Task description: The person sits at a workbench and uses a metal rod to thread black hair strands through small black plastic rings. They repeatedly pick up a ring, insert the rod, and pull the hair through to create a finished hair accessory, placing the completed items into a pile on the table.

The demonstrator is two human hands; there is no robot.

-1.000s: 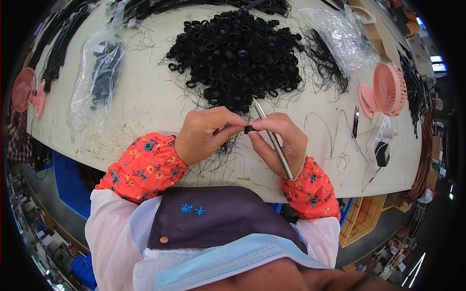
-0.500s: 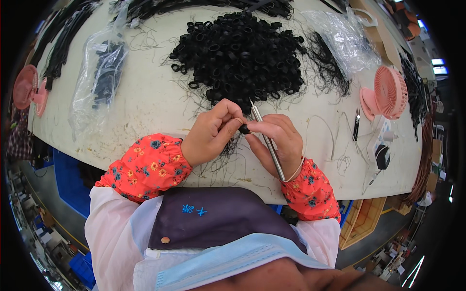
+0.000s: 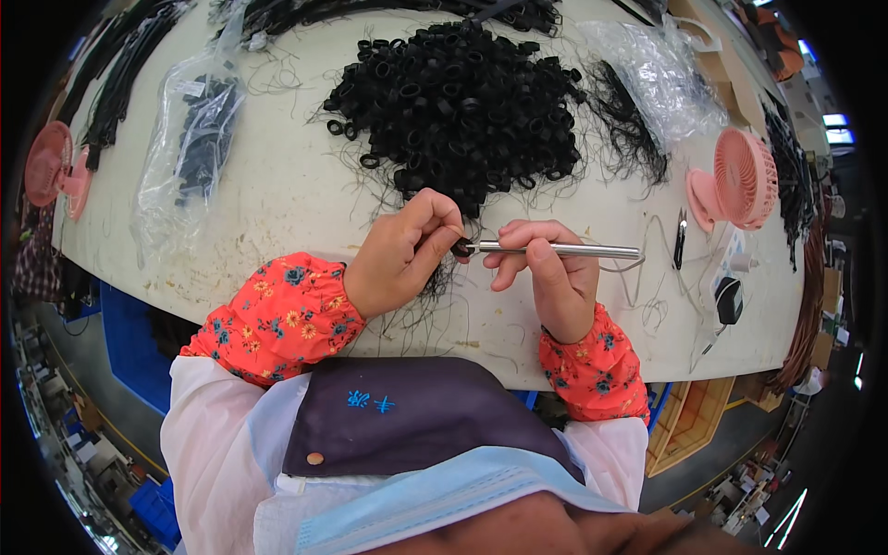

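Note:
Between the thumb and fingers of my left hand [image 3: 400,252] is a small black loop [image 3: 460,248], partly covered by the fingertips. My right hand [image 3: 561,282] grips a slim silver metal pen-shaped tool [image 3: 601,251] with a thin cord at its rear end. The tool lies nearly level, its tip touching or very close to the loop; I cannot tell which. Just beyond my hands rises a large heap of similar black loops [image 3: 453,111], with fine black threads around it.
A clear bag with black pieces [image 3: 205,139] lies at the left, another clear plastic bag [image 3: 647,83] at the far right. Pink fans [image 3: 743,180] stand on both sides. Black snips [image 3: 681,239] and a white power strip [image 3: 726,254] lie on the pale table [image 3: 277,203].
The metal tool has swung from steeply upright to nearly level, its tip now at the loop. My right fingers have left the loop and shifted right; my left hand keeps its place.

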